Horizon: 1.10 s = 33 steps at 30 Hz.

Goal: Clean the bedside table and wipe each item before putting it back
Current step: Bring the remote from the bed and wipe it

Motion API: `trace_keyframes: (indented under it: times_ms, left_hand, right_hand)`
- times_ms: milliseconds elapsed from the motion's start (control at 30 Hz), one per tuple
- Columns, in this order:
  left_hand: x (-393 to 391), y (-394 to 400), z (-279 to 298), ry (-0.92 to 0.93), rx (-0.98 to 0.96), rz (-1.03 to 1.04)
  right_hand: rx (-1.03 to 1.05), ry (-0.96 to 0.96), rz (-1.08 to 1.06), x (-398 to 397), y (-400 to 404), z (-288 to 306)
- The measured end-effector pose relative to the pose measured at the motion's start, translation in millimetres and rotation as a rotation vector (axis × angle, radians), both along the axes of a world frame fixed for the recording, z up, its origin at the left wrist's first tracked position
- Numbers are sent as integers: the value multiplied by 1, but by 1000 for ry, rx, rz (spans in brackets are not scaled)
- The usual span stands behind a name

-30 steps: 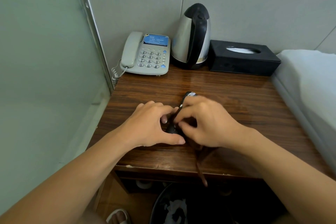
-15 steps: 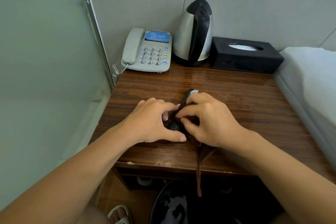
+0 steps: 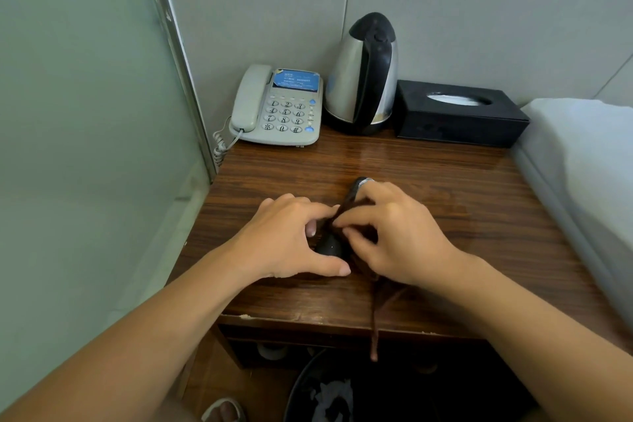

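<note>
Looking down from our head view, we curl our left hand [image 3: 284, 243] and right hand [image 3: 394, 233] round a dark remote [image 3: 330, 247] wrapped in brown cloth [image 3: 375, 312], mid-front of the bedside table [image 3: 445, 188]; phone [image 3: 277, 106], kettle [image 3: 364, 75], tissue box [image 3: 459, 116] line its back edge.

Dark wooden bedside table [image 3: 428, 181], glossy, filling centre of frame. Along its back edge: grey corded phone [image 3: 279, 106] at upper left of tabletop, steel-and-black kettle [image 3: 363, 75] upright beside it, black tissue box [image 3: 459, 113] at upper right. Mid-frame, slim black object [image 3: 330, 247] lying on tabletop, wrapped with brown cord [image 3: 375, 322] trailing over front edge.
</note>
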<state>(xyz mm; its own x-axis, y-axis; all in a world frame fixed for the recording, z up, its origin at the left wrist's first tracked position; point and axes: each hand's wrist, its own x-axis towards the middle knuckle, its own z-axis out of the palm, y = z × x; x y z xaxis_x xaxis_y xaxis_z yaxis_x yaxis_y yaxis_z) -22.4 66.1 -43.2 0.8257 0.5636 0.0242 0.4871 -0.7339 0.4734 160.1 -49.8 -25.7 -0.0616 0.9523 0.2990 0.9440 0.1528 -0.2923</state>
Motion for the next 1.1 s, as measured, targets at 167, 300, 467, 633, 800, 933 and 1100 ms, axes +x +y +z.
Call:
trace_keyframes:
  times_ms: [167,300,467,633,800,933,1100]
  left_hand:
    - [0,0,-1,12,-11,-2]
    - [-1,2,-1,11,-12,7]
    - [1,0,-1,28,3,-1]
    - [0,0,0,7,-5,12]
    - [4,-6,6,12,-1,11]
    - [12,-6,11,16,-50,19]
    - [49,-19,9,53,173,156]
  right_hand:
    - [-72,116,16,12,2,5]
    - [-30,42,-4,4,-1,-1]
    - [-100,84,54,8,-3,1]
    - [-46,53,54,0,-9,-4]
    - [-79,57,-72,25,-21,11]
    - [4,273,-336,52,-36,15]
    - [-23,364,-435,54,-49,5]
